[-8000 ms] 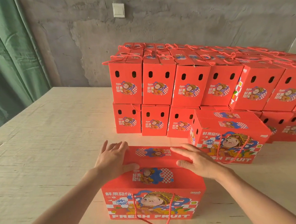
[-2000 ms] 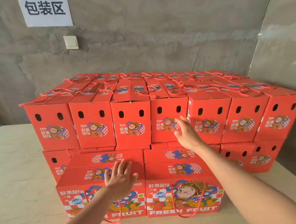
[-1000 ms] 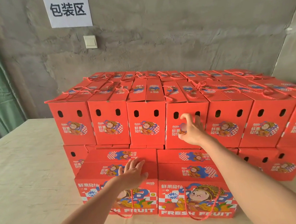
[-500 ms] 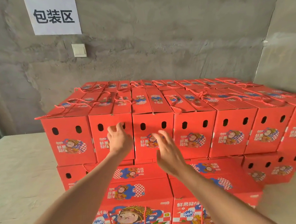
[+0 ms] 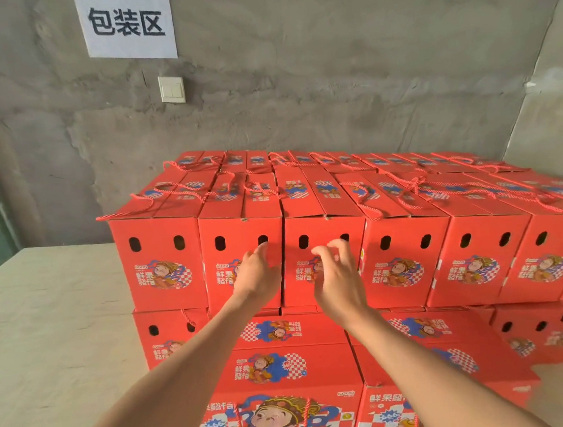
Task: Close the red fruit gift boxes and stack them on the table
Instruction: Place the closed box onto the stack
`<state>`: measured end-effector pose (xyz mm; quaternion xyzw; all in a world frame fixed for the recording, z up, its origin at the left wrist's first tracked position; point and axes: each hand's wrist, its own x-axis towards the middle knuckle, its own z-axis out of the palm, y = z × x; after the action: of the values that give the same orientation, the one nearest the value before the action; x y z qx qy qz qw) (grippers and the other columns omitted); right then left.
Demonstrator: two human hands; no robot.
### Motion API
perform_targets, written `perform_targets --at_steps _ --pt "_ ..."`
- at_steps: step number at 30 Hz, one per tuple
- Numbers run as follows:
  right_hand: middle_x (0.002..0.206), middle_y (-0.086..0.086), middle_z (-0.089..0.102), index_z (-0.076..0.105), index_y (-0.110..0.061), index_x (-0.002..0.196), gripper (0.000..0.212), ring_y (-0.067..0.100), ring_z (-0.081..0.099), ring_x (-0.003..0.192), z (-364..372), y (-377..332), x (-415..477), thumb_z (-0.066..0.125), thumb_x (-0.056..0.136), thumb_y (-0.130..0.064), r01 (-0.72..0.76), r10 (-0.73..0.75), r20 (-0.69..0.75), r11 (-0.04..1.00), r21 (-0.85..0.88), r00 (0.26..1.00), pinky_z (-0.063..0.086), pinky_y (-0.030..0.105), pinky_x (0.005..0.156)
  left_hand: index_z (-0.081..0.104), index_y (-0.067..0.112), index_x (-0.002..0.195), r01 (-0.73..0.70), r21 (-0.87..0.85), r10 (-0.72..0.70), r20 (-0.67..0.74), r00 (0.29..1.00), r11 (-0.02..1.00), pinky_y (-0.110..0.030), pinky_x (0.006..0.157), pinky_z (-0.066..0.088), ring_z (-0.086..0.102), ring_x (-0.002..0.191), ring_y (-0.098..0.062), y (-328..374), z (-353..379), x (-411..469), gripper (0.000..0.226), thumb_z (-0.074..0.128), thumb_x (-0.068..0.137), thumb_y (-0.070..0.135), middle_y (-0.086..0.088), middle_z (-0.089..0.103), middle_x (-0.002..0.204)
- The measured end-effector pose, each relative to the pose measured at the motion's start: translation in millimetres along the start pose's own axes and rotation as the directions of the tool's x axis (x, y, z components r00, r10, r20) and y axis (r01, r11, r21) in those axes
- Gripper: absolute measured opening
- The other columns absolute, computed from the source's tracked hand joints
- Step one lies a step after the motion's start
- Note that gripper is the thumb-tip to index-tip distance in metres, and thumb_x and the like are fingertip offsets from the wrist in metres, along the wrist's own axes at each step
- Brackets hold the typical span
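Now that both front boxes (image 5: pixel 271 369) sit closed, the left hand (image 5: pixel 258 275) and right hand (image 5: pixel 338 278) have risen, empty and loose-fingered, toward the upper row (image 5: pixel 160 259).

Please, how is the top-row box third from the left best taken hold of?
Take the third top-row box from the front, by its end face. Neighbouring boxes stand tight against both long sides, leaving no gap there. Probably hook a finger into each of its two oval holes.
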<state>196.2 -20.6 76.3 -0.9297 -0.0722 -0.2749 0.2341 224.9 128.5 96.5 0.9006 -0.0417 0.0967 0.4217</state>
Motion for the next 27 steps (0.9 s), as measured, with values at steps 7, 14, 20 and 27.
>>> perform_targets --at_steps 7,14,20,27 --pt "0.15 -0.001 0.022 0.031 -0.014 0.143 0.066 0.025 0.032 0.13 28 -62 23 0.046 0.082 0.006 0.215 -0.205 0.32 0.977 0.005 0.925 0.042 0.037 0.095 0.045 0.005 0.131 0.193 -0.161 -0.242 -0.393 0.887 0.968 -0.044 0.099 0.037 0.044 0.114 -0.04 -62 -67 11 0.042 0.045 0.089 0.007 -0.018 0.039 0.131" --pt "0.142 0.007 0.032 0.029 -0.022 0.137 0.066 0.027 0.045 0.121 30 -79 42 0.046 0.081 0.008 -0.005 -0.042 0.467 0.995 0.098 0.883 0.046 0.037 0.084 0.055 0.01 0.112 0.305 0.123 -0.283 -0.167 0.944 0.945 -0.046 0.092 0.043 0.044 0.108 -0.042 -63 -91 25 0.034 0.035 0.095 0.031 -0.021 0.034 0.123" --pt "0.144 0.005 0.029 0.019 -0.033 0.143 0.083 0.028 0.046 0.117 29 -78 38 0.044 0.078 0.012 0.005 -0.075 0.465 0.989 0.15 0.882 0.047 0.038 0.076 0.057 0.011 0.12 0.269 0.228 -0.219 -0.221 0.95 0.936 -0.046 0.095 0.039 0.045 0.109 -0.041 -70 -98 15 0.041 0.038 0.096 0.039 -0.02 0.039 0.12" --pt "0.156 0.001 -0.023 0.009 -0.027 0.15 0.087 0.031 -0.003 0.146 44 -77 3 0.052 0.081 0.006 0.041 -0.059 0.449 0.998 0.051 0.892 0.019 0.044 0.117 0.032 0.009 0.141 0.13 0.123 -0.083 -0.328 0.941 0.984 -0.052 0.1 0.035 0.039 0.122 -0.041 -83 -70 -12 0.061 0.056 0.091 0.033 -0.02 0.036 0.133"
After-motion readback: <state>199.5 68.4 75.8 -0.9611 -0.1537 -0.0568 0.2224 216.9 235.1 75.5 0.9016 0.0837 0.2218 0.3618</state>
